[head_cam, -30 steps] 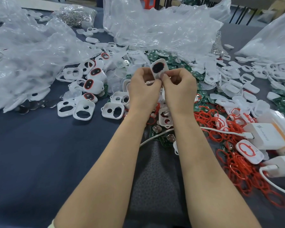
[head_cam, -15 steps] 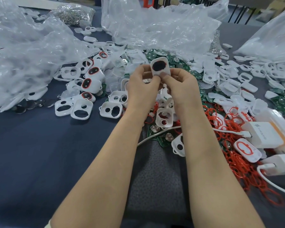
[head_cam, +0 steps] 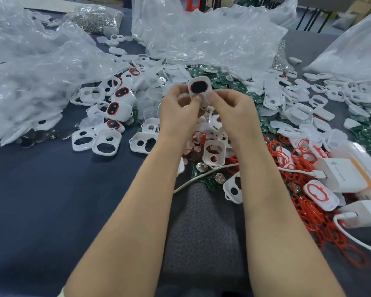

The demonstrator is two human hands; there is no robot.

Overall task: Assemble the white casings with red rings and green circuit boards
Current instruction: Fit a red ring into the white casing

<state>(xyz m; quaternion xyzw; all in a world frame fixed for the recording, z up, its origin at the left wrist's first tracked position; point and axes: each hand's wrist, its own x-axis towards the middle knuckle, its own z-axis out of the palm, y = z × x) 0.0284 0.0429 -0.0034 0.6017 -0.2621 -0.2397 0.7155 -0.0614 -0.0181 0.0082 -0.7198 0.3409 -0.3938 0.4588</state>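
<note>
L hand (head_cam: 178,108): fingers curled, pinching white casing (head_cam: 199,87) at lower left.
R hand (head_cam: 233,110): pinches lower right; both equally near.
Casing: above fingertips, long axis upright.
Spares: red rings (head_cam: 308,211) to the right, green boards (head_cam: 218,80) beyond, on table (head_cam: 41,200).

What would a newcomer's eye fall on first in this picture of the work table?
First come the two hands at the centre: the left hand and the right hand pinch one white casing, red-rimmed round its dark opening. Next is the bright heap of red rings on the right side of the table. Behind the hands lie crumpled clear plastic bags.
</note>
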